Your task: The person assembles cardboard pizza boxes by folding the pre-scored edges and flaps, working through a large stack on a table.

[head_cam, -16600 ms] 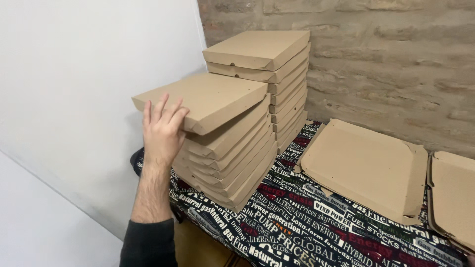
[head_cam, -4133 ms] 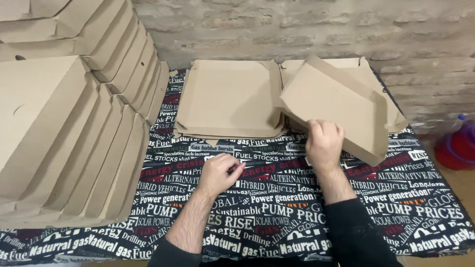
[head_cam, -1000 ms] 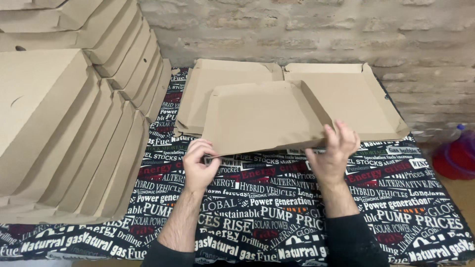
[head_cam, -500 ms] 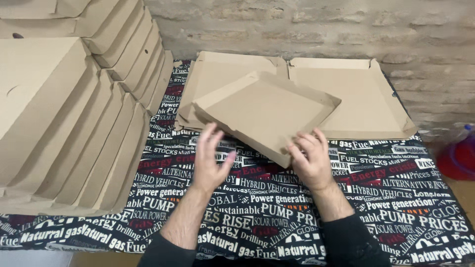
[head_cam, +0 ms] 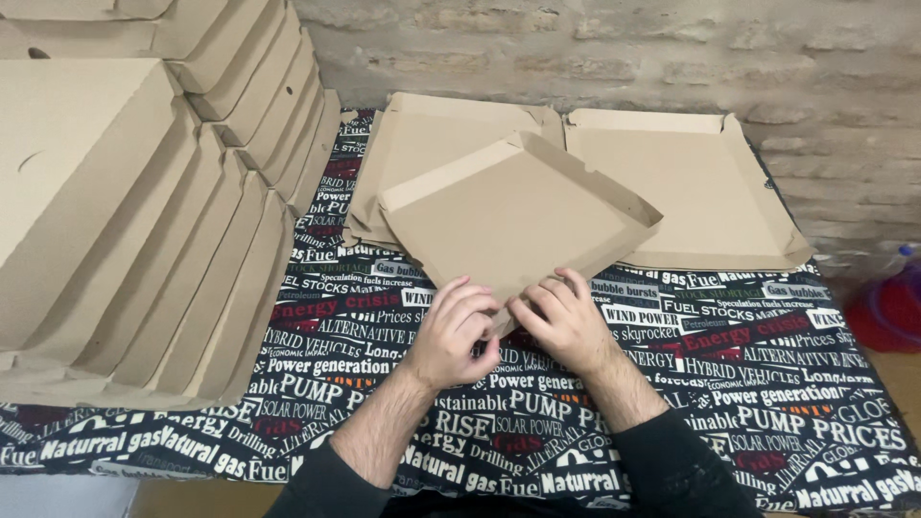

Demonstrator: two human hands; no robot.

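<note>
A brown cardboard box tray [head_cam: 513,216] with raised side walls is turned diagonally over the table, one corner pointing toward me. My left hand [head_cam: 453,336] and my right hand [head_cam: 561,321] meet at that near corner, fingers curled on its edge. Under the tray lies a pile of flat cardboard blanks [head_cam: 422,144], and another opened flat box [head_cam: 691,187] lies to its right.
Two tall leaning stacks of closed cardboard boxes [head_cam: 125,201] fill the left side. The table carries a black cloth with printed lettering [head_cam: 748,384]. A brick wall [head_cam: 614,48] runs behind. A red container [head_cam: 887,307] stands off the table's right edge.
The tray has rotated so a corner faces me. Both hands slid from its sides to that near corner and came close together.
</note>
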